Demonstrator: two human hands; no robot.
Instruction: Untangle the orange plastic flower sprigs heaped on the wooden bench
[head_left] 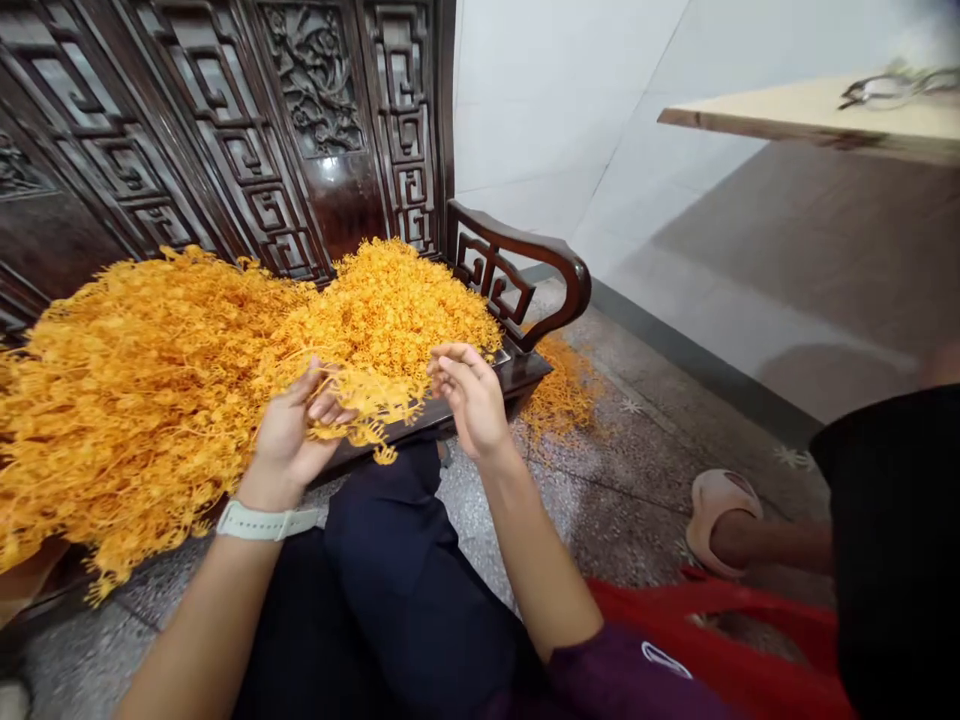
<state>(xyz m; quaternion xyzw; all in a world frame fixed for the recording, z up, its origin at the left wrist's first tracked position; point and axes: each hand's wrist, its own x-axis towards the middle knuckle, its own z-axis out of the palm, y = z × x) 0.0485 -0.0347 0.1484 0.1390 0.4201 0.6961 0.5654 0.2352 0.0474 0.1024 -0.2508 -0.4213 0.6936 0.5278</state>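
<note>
My left hand (pixel 289 428), with a pale watch band on its wrist, is closed round the stems of a yellow-orange artificial flower sprig (pixel 379 397). The sprig's thin curly branches stretch to the right, over the front edge of the bench. My right hand (pixel 474 402) is at the sprig's far end, a small gap from its tips. Its thumb and fingers are drawn together in a pinch; whether anything small is between them I cannot make out. Behind both hands lie a big heap of similar sprigs (pixel 157 370) on the left and a denser pile (pixel 409 300) on the right.
The piles rest on a dark carved wooden bench (pixel 349 200) with a curved armrest (pixel 536 245). Orange bits (pixel 562 390) lie on the speckled floor. At right are a wooden tabletop (pixel 780 108) with glasses (pixel 885 90), a person's sandalled foot (pixel 724 520) and a red bag-like item (pixel 720 630).
</note>
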